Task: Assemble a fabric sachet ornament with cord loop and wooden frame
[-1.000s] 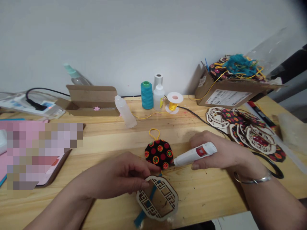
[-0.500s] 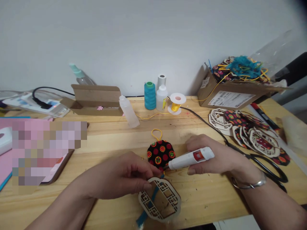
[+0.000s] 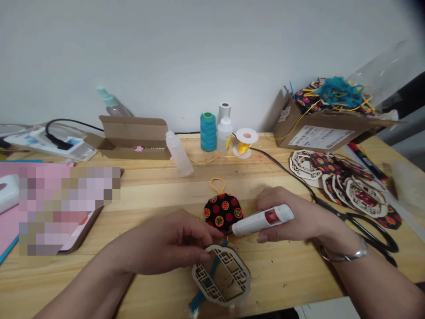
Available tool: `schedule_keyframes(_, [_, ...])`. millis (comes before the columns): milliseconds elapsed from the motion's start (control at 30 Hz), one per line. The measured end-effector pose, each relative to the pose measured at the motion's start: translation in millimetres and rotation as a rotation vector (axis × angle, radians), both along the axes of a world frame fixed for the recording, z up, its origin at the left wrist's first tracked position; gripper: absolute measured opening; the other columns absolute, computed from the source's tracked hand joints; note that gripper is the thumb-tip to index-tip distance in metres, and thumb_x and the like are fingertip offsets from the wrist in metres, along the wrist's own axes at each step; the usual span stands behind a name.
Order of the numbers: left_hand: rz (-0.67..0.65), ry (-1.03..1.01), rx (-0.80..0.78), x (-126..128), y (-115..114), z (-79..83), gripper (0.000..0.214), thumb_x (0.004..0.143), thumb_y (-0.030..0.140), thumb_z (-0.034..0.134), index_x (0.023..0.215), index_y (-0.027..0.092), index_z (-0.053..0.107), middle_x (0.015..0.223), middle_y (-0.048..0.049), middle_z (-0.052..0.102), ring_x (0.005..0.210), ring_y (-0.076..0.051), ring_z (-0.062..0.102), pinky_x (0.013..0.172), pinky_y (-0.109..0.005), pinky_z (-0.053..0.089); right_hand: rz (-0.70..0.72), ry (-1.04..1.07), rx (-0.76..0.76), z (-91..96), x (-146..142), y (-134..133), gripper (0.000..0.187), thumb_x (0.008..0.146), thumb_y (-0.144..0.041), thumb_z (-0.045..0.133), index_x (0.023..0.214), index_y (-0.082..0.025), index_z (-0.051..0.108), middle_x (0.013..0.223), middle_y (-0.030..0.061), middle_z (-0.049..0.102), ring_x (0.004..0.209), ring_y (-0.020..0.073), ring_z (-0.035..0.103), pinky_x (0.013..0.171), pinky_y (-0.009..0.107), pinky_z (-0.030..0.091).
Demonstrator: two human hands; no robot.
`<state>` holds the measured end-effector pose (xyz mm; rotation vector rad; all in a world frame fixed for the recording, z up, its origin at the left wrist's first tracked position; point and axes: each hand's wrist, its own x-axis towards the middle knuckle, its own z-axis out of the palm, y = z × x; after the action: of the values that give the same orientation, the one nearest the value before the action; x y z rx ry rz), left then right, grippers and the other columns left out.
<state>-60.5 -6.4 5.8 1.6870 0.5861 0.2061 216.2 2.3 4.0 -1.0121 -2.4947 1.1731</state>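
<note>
Wooden tabletop [image 3: 299, 274] first, carrying everything. On it, near the front edge, the wooden lattice frame [image 3: 222, 275], lying flat over a blue tassel strip [image 3: 203, 292]; just behind it, the round black fabric piece [image 3: 222, 212] with red and orange dots and a yellow loop at its top.

Left hand [image 3: 169, 246]: grip closed, fingertips pinching the frame's upper left rim and pressing it flat. Right hand [image 3: 292, 215]: grip wrapped around the white glue pen [image 3: 262, 220], nozzle pointing left and low.

Nozzle at the lower edge of the fabric piece, right at the gap between it and the frame; actual contact impossible to tell.

Judged best here: keep the frame pinned, hold the pen low and steady, squeeze lightly, keep fingertips clear of the wet spot.
</note>
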Motion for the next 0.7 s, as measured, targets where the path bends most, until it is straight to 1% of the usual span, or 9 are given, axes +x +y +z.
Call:
schedule_keyframes(133, [-0.022,0.051,0.002,-0.6,-0.5,-1.0,0.018,0.085,0.029,0.054,0.09,0.02,0.069,0.103,-0.0049,0.07,0.098,-0.021,0.062,0.078,-0.027,0.046,-0.005,0.023,0.003,2.3,3.9,0.4,0.039,0.073,-0.046,0.066,0.055,-0.016,0.046,0.055,-0.0043,0.046,0.055,0.0081,0.041,0.051,0.023,0.029])
schedule_keyframes(300, [-0.05,0.063,0.034,-0.3,-1.3,1.2,0.015,0.084,0.028,0.056,0.085,0.02,0.068,0.109,-0.0058,0.068,0.107,-0.022,0.058,0.083,-0.028,0.046,-0.064,0.148,-0.014,3.8,5.0,0.6,0.039,0.071,-0.045,0.067,0.055,-0.016,0.047,0.055,-0.0044,0.043,0.053,0.008,0.039,0.05,0.023,0.029])
schedule_keyframes(433, [-0.057,0.052,0.045,1.0,-3.2,5.9,0.014,0.083,0.028,0.058,0.087,0.021,0.069,0.105,-0.0054,0.069,0.107,-0.024,0.059,0.085,-0.03,0.046,-0.211,0.162,0.088,0.5,-4.6,-1.7,0.039,0.071,-0.044,0.066,0.054,-0.017,0.044,0.053,-0.0055,0.039,0.049,0.0072,0.035,0.046,0.022,0.025])
schedule_keyframes(500, [-0.051,0.046,0.038,1.5,-4.0,7.5,0.014,0.083,0.028,0.058,0.088,0.022,0.07,0.104,-0.0041,0.07,0.109,-0.024,0.057,0.086,-0.03,0.045,-0.261,0.149,0.151,-1.5,-10.7,-3.2,0.041,0.072,-0.045,0.065,0.053,-0.017,0.041,0.052,-0.006,0.037,0.047,0.0065,0.032,0.045,0.022,0.023])
schedule_keyframes(600, [-0.03,0.028,0.032,2.1,-4.3,7.8,0.015,0.083,0.029,0.057,0.085,0.023,0.07,0.097,-0.0023,0.071,0.111,-0.024,0.056,0.089,-0.031,0.044,-0.276,0.117,0.236,-4.3,-18.1,-4.8,0.044,0.074,-0.047,0.064,0.052,-0.018,0.039,0.05,-0.0059,0.038,0.046,0.0065,0.033,0.047,0.023,0.023])
schedule_keyframes(700, [-0.012,-0.026,-0.002,1.8,-3.5,7.1,0.017,0.083,0.032,0.057,0.082,0.022,0.07,0.089,-0.0018,0.072,0.11,-0.024,0.056,0.092,-0.033,0.042,-0.29,0.08,0.306,-7.7,-23.0,-5.1,0.043,0.075,-0.049,0.063,0.055,-0.017,0.042,0.05,-0.0052,0.041,0.048,0.0072,0.036,0.049,0.023,0.024])
